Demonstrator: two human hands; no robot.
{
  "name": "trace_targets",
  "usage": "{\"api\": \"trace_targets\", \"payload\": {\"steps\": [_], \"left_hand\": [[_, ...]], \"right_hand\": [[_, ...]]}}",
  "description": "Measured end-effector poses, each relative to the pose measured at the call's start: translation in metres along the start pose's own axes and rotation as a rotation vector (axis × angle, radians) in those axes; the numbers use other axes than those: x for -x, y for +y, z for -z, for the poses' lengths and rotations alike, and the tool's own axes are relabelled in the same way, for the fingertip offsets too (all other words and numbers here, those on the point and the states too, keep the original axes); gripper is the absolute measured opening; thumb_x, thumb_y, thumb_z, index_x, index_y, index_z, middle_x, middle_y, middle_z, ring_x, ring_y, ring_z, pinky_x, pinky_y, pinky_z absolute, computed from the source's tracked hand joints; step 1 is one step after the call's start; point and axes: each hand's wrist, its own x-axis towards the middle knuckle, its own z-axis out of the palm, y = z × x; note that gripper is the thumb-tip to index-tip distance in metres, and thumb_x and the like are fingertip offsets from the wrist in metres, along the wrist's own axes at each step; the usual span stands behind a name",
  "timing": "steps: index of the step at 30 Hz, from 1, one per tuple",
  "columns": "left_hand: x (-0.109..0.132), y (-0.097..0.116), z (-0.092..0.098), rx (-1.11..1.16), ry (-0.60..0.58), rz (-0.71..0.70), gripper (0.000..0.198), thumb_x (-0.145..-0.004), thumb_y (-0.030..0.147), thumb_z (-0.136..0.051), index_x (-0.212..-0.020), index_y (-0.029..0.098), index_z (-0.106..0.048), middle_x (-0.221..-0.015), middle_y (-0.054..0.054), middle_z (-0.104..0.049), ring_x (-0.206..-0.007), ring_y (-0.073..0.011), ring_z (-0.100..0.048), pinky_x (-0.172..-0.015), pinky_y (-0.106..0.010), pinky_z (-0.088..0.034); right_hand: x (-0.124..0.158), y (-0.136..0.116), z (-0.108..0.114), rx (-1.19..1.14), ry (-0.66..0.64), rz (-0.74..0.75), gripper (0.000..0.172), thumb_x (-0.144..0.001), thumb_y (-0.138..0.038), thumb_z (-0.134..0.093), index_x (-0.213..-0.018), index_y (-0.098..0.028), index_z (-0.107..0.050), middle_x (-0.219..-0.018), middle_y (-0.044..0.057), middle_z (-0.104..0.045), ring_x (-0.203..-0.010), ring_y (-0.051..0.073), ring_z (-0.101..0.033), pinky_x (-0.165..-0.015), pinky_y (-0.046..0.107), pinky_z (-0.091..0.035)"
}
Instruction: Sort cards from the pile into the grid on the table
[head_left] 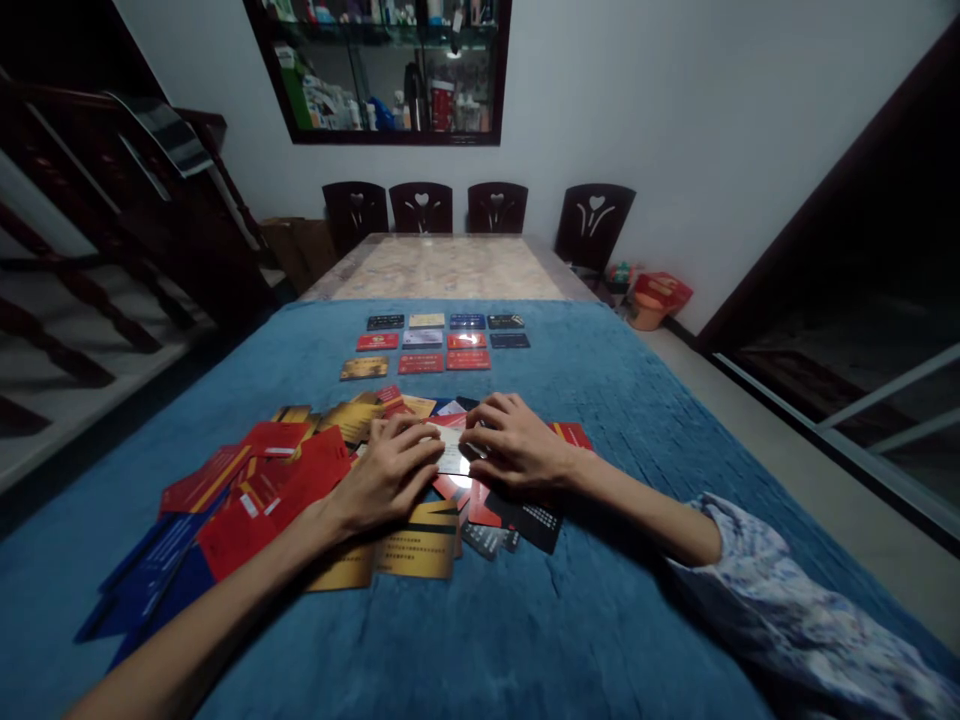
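Observation:
A white card [452, 452] lies between my hands, over the loose pile of cards. My left hand [396, 468] has its curled fingers on the card's left edge, and my right hand [519, 445] grips the right edge with bent fingers. Under and around them spread gold cards [416, 545], black cards [534, 518] and red cards. To the left are red card sleeves [311, 480] and blue sleeves [161, 560], overlapping one another. Part of the pile is hidden beneath both hands.
Beyond the pile, several cards lie in rows, among them a gold card [364, 368] and a red card [421, 364]. A blue cloth [600, 620] covers the near part of the marble-topped table [450, 262]. Dark chairs [595, 222] stand at the far side.

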Motion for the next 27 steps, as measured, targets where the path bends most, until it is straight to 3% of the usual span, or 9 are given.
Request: {"api": "trace_targets", "payload": {"steps": [5, 13, 27], "left_hand": [[0.0023, 0.0018, -0.0021, 0.004, -0.038, -0.055, 0.027, -0.1, 0.027, -0.051, -0.114, 0.023, -0.073, -0.121, -0.009, -0.075, -0.119, -0.0297, -0.056, -0.098, -0.048, -0.042], [0.0027, 0.0049, -0.0036, -0.05, -0.089, -0.016, 0.038, -0.099, 0.031, -0.053, -0.134, 0.028, -0.067, -0.138, -0.012, -0.065, -0.126, -0.0341, -0.051, -0.102, -0.053, -0.042], [0.001, 0.0002, -0.0098, 0.017, -0.055, 0.127, 0.037, -0.099, 0.031, -0.054, -0.132, 0.023, -0.068, -0.136, -0.013, -0.068, -0.13, -0.0329, -0.051, -0.103, -0.054, -0.042]], "right_hand": [[0.0023, -0.0036, 0.0004, 0.017, -0.019, 0.006, 0.028, -0.099, -0.042, -0.058, -0.107, -0.019, -0.071, -0.115, 0.012, -0.069, -0.109, 0.027, -0.048, -0.091, 0.044, -0.036], [0.005, -0.0017, 0.0007, 0.032, -0.035, 0.009, 0.038, -0.098, -0.05, -0.058, -0.117, -0.019, -0.071, -0.118, 0.014, -0.069, -0.11, 0.029, -0.048, -0.092, 0.047, -0.037], [0.0059, 0.002, -0.0019, -0.012, -0.062, -0.073, 0.038, -0.096, -0.046, -0.062, -0.123, -0.02, -0.069, -0.121, 0.014, -0.068, -0.106, 0.028, -0.051, -0.086, 0.043, -0.038]]}}
